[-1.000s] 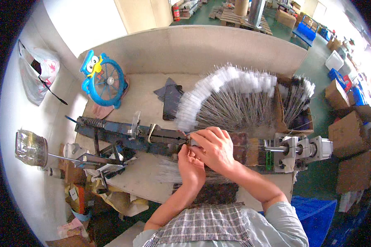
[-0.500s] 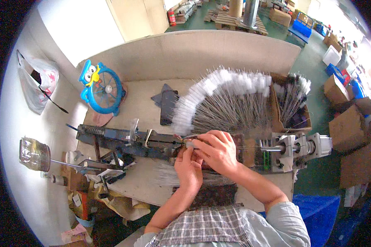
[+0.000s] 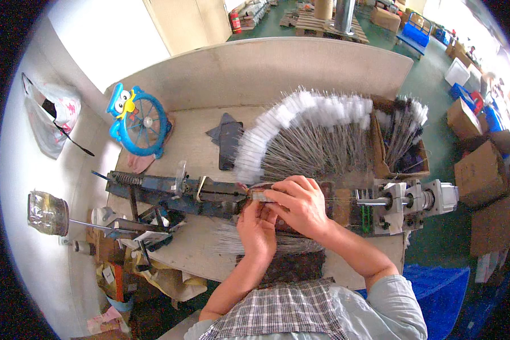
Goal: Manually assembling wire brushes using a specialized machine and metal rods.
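My left hand (image 3: 258, 231) and my right hand (image 3: 301, 205) meet over the middle of a long bench machine. Between their closed fingertips is a small whitish piece (image 3: 259, 196), too blurred to name its kind. My left fingers press at it from below, while my right thumb and fingers pinch its right end. Left of them runs the machine's dark metal bar (image 3: 221, 190), with a pale band around it. Thin wires run from my right hand toward the metal spindle (image 3: 379, 202) on the right. Under my wrists lies a bundle of loose wires (image 3: 232, 238).
Behind my hands, a wide fan of white-tipped wire brushes (image 3: 323, 122) covers the table, beside a cardboard box (image 3: 399, 169) of more brushes. A blue toy-shaped fan (image 3: 139, 122) and a dark phone-like slab (image 3: 230, 144) stand at the back left. A tape-wrapped container (image 3: 48, 212) juts out far left.
Both hands stay at the same spot on the machine. My fingers have shifted slightly, and the whitish piece between them shows more fully. The whole view has tilted a little.
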### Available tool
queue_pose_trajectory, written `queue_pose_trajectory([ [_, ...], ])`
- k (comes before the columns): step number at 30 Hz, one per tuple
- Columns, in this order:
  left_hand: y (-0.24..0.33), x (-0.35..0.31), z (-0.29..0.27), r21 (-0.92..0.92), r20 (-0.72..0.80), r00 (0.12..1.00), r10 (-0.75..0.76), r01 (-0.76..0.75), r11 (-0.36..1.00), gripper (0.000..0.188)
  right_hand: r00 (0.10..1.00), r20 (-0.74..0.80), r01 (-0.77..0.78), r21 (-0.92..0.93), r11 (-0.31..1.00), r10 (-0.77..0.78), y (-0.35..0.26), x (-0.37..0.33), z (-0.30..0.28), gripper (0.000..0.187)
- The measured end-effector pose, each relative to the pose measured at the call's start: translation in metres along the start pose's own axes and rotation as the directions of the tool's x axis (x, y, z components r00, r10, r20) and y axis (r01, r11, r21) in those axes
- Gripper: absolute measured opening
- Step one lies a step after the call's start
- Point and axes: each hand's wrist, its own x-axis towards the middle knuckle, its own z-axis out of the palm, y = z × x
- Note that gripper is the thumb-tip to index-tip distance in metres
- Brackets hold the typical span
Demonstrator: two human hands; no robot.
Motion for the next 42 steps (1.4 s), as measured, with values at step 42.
queue_pose_trajectory([
  [42,0.036,-0.032,-0.065,0.459,0.155,0.985,-0.072,-0.008,0.888,0.040,0.812,0.563,-0.143,-0.062,0.988,0.153,0.012,-0.097,-0.019,0.012],
])
